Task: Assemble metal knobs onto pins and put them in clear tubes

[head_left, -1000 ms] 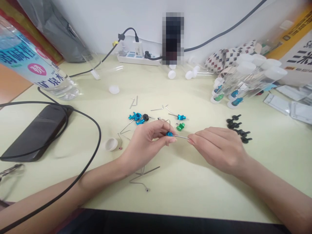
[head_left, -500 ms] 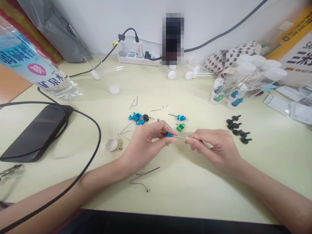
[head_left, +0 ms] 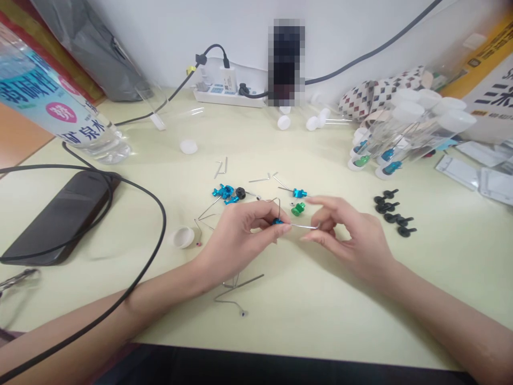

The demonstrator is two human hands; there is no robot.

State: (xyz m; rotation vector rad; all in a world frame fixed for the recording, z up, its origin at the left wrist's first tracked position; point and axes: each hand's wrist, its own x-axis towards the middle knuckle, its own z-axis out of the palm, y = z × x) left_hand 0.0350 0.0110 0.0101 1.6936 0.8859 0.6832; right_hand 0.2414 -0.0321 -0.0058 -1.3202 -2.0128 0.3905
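Observation:
My left hand (head_left: pixel 250 230) pinches a small blue metal fitting (head_left: pixel 277 221) between thumb and fingers. A thin bent wire rises from that fitting. A slim silver hex key (head_left: pixel 303 226) sticks out of it to the right, its short bent end near my right hand (head_left: pixel 347 230). The thumb and index finger of my right hand are spread apart around that end; whether a curled finger touches it I cannot tell. Just beyond the hands lie a green fitting (head_left: pixel 298 209) and another blue fitting (head_left: pixel 299 193).
Blue fittings (head_left: pixel 223 191), a black knob (head_left: pixel 240 193), loose hex keys (head_left: pixel 259 179) and bent wires (head_left: pixel 240 283) lie around. Black thumb screws (head_left: pixel 390 206) and capped tubes (head_left: pixel 406 133) are at right. A phone (head_left: pixel 60 219), cable (head_left: pixel 160 235), white cap (head_left: pixel 183 237) and bottle (head_left: pixel 60 101) occupy the left.
My right hand has let its pinch on the hex key go and spread its fingers. The bent wire at my left hand now stands more upright.

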